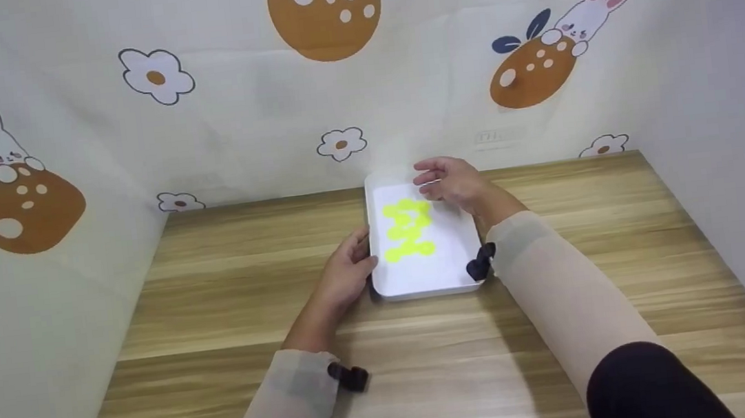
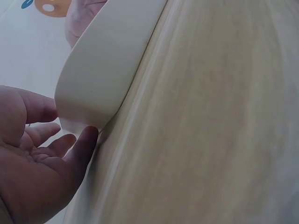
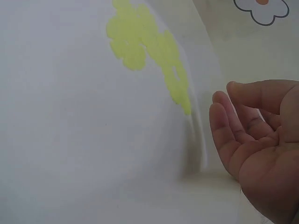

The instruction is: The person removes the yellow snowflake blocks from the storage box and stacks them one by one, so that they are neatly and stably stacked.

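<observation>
A white rectangular tray (image 1: 451,266) stands on the wooden table near the back wall. Inside, bright yellow round flat pieces (image 1: 409,231) cluster in an overlapping, irregular patch toward the tray's left half. My left hand (image 1: 351,266) holds the tray's left side, its thumb and fingers around the wall's edge in the left wrist view. Over the tray's far right corner hovers my right hand (image 1: 456,183), its fingers loosely bent. Nothing shows between those fingers (image 3: 224,126) in the right wrist view, where the yellow patch lies a little way off to the left.
The wood-grain table (image 1: 230,307) runs out on both sides of the tray. A pale cloth (image 1: 233,133) printed with rabbits, flowers and orange fruit hangs behind and at both sides. Small black devices (image 1: 352,377) are strapped on both wrists over light sleeves.
</observation>
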`<action>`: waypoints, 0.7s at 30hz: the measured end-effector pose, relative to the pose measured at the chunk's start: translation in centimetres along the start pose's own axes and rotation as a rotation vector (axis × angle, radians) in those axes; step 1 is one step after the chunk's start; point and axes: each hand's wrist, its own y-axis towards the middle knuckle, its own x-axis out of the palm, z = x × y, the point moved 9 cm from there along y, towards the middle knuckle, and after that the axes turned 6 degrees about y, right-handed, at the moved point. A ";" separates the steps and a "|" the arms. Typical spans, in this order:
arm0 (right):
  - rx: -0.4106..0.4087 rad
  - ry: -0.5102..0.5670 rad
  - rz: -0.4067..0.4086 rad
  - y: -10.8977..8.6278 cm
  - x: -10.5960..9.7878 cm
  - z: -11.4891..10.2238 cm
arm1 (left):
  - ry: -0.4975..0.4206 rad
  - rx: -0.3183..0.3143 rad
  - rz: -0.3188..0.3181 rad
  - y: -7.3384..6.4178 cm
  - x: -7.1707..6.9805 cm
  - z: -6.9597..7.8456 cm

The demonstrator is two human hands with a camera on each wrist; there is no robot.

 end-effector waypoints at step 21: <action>0.024 -0.240 -0.040 1.4 0.9 1.2 | 0.047 -0.015 -0.003 0.3 -0.1 -0.5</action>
